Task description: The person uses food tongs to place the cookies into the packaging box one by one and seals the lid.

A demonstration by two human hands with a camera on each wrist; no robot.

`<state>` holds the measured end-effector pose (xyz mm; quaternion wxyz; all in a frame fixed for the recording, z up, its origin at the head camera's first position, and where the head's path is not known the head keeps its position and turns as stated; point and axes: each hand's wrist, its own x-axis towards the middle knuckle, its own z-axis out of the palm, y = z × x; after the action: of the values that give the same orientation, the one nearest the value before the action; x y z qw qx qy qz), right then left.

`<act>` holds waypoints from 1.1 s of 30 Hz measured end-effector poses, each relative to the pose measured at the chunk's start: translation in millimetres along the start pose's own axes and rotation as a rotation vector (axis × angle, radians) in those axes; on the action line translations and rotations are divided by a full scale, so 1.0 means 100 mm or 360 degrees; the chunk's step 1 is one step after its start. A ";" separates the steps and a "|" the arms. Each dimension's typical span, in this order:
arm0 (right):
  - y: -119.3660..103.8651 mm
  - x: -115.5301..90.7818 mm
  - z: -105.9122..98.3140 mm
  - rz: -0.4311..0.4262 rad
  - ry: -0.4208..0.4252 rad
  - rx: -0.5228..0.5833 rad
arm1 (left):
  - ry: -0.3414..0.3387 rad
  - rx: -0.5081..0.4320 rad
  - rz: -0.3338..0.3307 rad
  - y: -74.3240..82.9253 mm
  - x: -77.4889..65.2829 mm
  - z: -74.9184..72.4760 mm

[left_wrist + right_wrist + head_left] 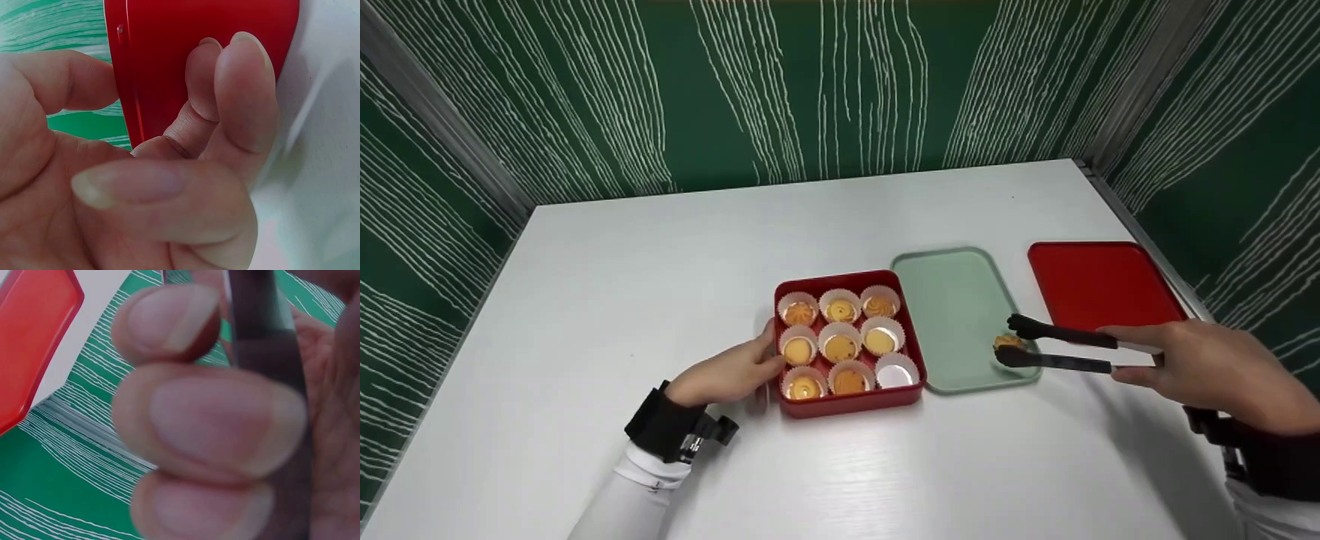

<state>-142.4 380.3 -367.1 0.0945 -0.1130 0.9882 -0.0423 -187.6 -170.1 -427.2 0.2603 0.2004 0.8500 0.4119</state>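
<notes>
A red square box holds several white paper cups, most with a cookie inside; the front right cup shows only its white bottom. My left hand holds the box by its left side, the thumb at the rim and curled fingers by the outer wall. In my right hand I grip black-tipped tongs, their arms spread apart. A small golden cookie is between the tong tips, above the front of a pale green tray. Whether both tips touch it, I cannot tell.
The green tray lies right beside the box. Farther right, a red tray is near the edge of the white table. Green walls with white wavy lines stand behind the table and at both sides.
</notes>
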 end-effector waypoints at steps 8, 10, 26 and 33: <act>-0.01 0.06 0.03 0.0055 -0.0079 0.0040 | 0.0001 -0.0009 0.0024 0.01 0.00 0.02; -0.02 0.07 0.03 0.0064 -0.0082 0.0046 | 0.0003 -0.0011 0.0021 0.01 0.00 0.02; -0.14 0.10 -0.03 0.0038 0.0000 -0.0026 | 0.0005 -0.0014 0.0015 0.00 0.00 0.01; -0.15 0.07 -0.02 0.0004 0.0104 0.0004 | 0.0010 -0.0022 0.0013 0.01 0.00 0.01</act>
<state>-146.0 364.0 -364.6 0.0624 -0.1102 0.9908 -0.0471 -186.8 -169.5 -427.0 0.2572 0.2008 0.8471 0.4194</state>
